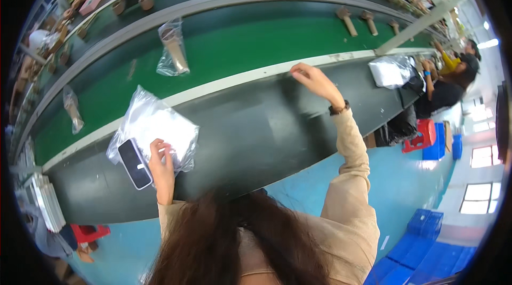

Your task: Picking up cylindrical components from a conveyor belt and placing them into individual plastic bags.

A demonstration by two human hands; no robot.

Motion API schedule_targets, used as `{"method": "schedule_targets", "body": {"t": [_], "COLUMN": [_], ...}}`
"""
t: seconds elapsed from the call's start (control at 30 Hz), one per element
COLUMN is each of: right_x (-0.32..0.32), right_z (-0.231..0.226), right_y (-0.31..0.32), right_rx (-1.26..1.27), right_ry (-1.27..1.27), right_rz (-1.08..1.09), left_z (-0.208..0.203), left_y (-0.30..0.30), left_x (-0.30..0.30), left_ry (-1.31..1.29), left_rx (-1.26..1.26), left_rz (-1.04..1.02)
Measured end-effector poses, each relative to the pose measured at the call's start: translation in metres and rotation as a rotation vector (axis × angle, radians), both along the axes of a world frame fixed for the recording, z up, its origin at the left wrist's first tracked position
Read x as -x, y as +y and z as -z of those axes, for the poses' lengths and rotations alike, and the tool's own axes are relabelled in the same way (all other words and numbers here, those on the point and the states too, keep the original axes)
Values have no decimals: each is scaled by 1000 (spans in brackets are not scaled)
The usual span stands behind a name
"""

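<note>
My left hand (161,166) is over a stack of clear plastic bags (178,127) on the dark worktable, its bent fingers touching the top bag and a gap showing beside the thumb. Partly beneath the hand's left side lies a phone (134,163) with a dark screen and pale case, on the bags' edge. My right hand (319,85) reaches over the table's far side, close to the white rail (256,77). Its fingers stretch loosely leftward, with nothing visible in them. A bagged brown item (173,50) with a round end and a long flat part lies on the green conveyor belt.
Another bagged item (73,109) lies farther left on the belt, and several unbagged brown ones (348,21) sit at the far right. More bags (392,71) lie at the table's right end, near seated co-workers (453,79). Blue crates (424,226) stand on the floor.
</note>
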State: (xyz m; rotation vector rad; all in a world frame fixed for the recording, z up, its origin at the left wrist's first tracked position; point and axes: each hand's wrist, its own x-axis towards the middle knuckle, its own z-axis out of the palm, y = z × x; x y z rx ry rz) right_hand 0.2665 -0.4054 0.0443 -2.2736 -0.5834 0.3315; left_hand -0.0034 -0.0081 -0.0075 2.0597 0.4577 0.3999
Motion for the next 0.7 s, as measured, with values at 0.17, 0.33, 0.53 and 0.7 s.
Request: {"method": "schedule_targets", "body": {"t": [0.17,0.33,0.53,0.7], "right_x": [51,37,-146,-233], "right_z": [10,3,13,64], "right_y": [55,40,-136,-169], "right_rx": [-69,143,568,624], "right_ry": [13,26,-132,-582], "right_rz": [-232,-247,362,958], "left_z": [-19,-10,-12,-2], "left_y": [-11,-3,-17,-8], "left_x": [-8,-5,-9,-6], "left_ry": [39,56,17,37], "left_rx": [-88,-82,-37,-167], "left_rz": [53,38,19,88]}}
